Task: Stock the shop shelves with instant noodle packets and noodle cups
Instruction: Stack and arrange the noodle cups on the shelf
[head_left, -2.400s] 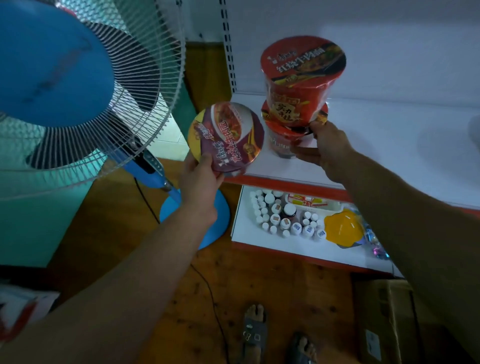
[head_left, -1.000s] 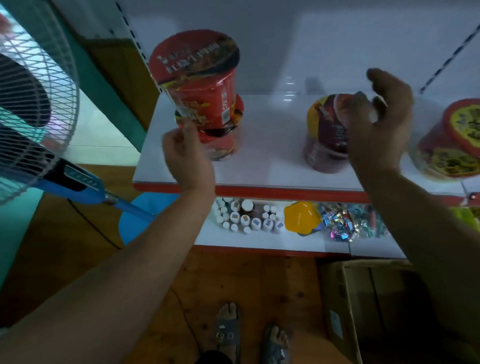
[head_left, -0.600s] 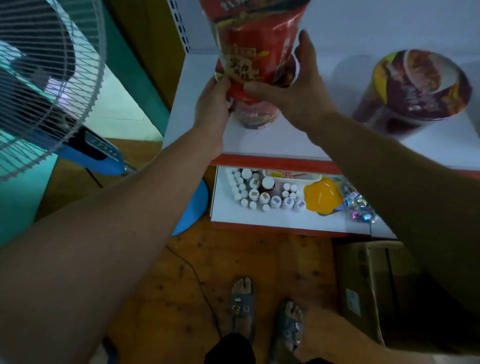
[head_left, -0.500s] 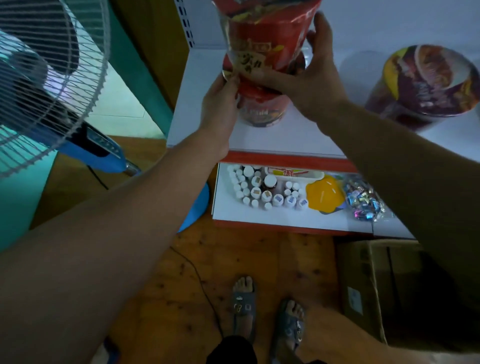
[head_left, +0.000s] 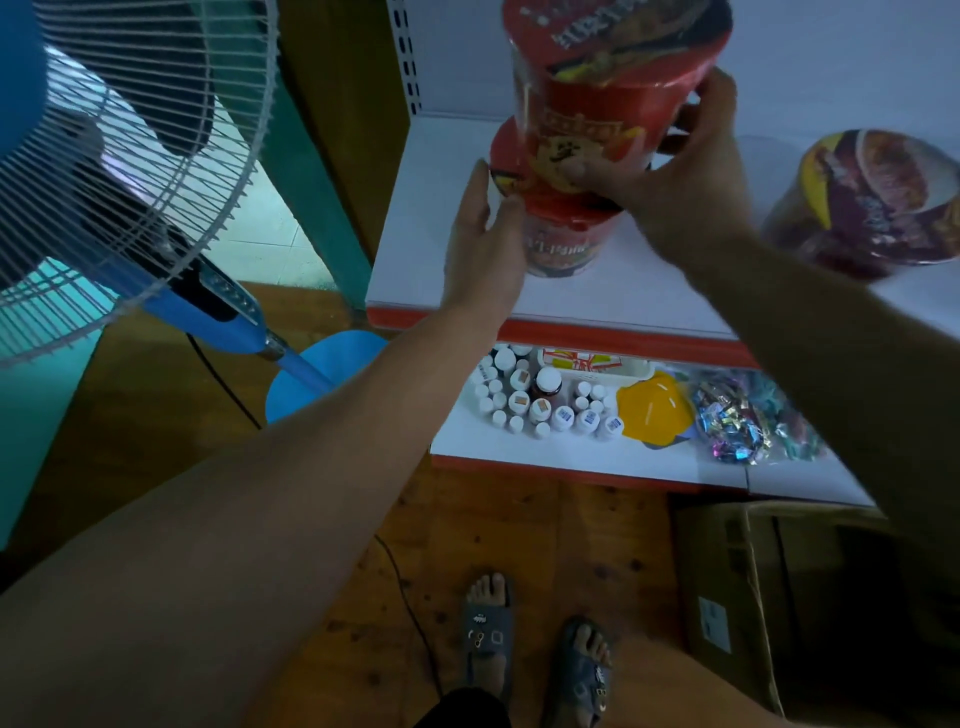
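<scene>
Two red noodle cups stand stacked on the white shelf (head_left: 441, 171). The upper red cup (head_left: 597, 88) sits on the lower red cup (head_left: 561, 244). My right hand (head_left: 670, 176) grips the upper cup from the right, thumb across its front. My left hand (head_left: 488, 244) lies against the left side of the stack where the cups meet, fingers fairly straight. A purple noodle cup (head_left: 872, 202) leans tilted on the same shelf, further right.
A blue standing fan (head_left: 119, 171) is close on the left, its cable running over the wooden floor. The lower shelf (head_left: 519, 452) carries several small bottles, a yellow lid and wrapped sweets. A cardboard box (head_left: 810, 597) sits on the floor at right.
The purple cup has gone from my left hand onto the shelf at right. Both hands have come to the red stack; my left hand's fingers now lie flatter against it.
</scene>
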